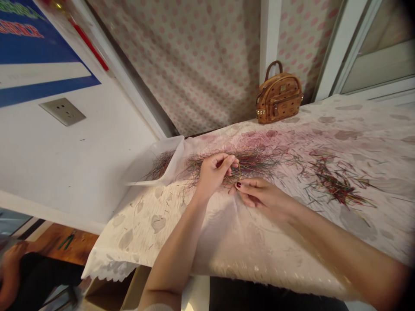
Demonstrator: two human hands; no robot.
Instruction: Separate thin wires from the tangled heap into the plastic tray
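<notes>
A thin yellow wire [240, 171] runs between my two hands. My left hand [215, 169] is closed, pinching its upper end between thumb and finger. Below and to the right, my right hand [256, 191], with a dark red thumbnail, is closed on the lower end. Both hands are over the near side of a loose heap of thin coloured wires [259, 160] on the tablecloth. To the right lies a smaller pile of short wire pieces [337, 183], mostly red and green.
A white plastic tub [175, 162] with more wires stands at left against the wall. A brown backpack [280, 98] sits at the table's back. Scraps dot the patterned tablecloth [142, 229]. At lower left are green-handled pliers [67, 241] and another person's arm [11, 272].
</notes>
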